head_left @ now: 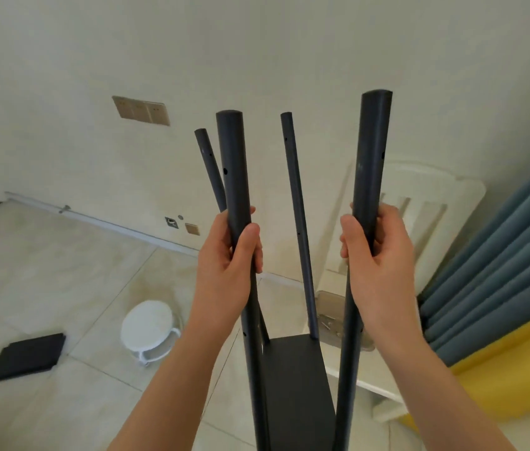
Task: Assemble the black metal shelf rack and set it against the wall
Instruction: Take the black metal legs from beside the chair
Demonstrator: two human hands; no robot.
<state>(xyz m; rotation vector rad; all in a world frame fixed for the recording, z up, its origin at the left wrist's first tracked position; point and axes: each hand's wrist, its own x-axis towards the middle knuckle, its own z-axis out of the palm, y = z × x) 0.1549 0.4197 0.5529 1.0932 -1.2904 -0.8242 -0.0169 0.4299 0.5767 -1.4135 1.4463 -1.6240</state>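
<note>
left hand point(227, 255) – grip wrapped round matte black post point(233, 164) | right hand point(379, 252) – grip round second tubular post point(371, 151) | flat shelf point(296, 385) below

No text, label, brand or number is legible anywhere.

Only 2 arms show, bare from mid-forearm to fingertips: the left hand point(224, 255) and right hand point(384, 252), both slim, with long fingers and uncovered wrists.
</note>
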